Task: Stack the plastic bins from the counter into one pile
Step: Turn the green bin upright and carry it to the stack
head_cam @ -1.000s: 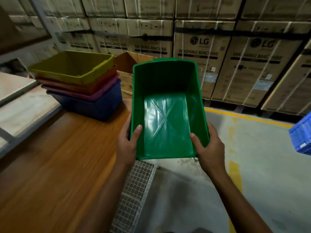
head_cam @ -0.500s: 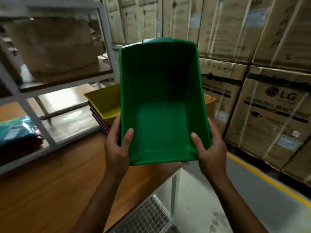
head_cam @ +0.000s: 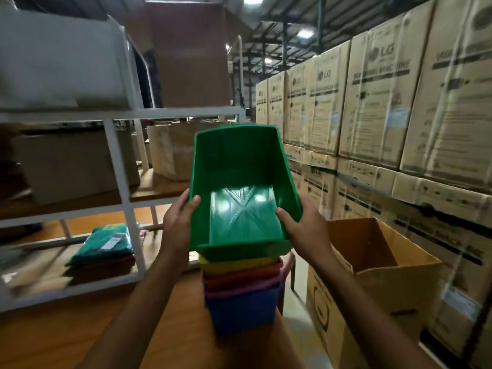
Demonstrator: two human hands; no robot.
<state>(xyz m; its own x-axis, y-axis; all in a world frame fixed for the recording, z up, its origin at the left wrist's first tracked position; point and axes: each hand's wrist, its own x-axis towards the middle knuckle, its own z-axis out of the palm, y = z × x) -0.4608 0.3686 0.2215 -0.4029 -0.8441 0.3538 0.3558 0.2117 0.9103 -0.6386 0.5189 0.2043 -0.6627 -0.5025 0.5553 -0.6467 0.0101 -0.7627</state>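
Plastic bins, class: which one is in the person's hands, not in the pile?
The green bin, gripped by the left hand and right hand; the yellow bin, red bin, pink bin and blue bin sit nested in the pile.

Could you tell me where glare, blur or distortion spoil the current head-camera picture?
Head view: the green bin is fairly sharp, with white glare patches on its floor; the LG cartons and the shelf frame are smeared by blur, the print hardly legible toward the right edge; the ceiling lamps are blown out; wide-angle distortion makes the cartons lean.
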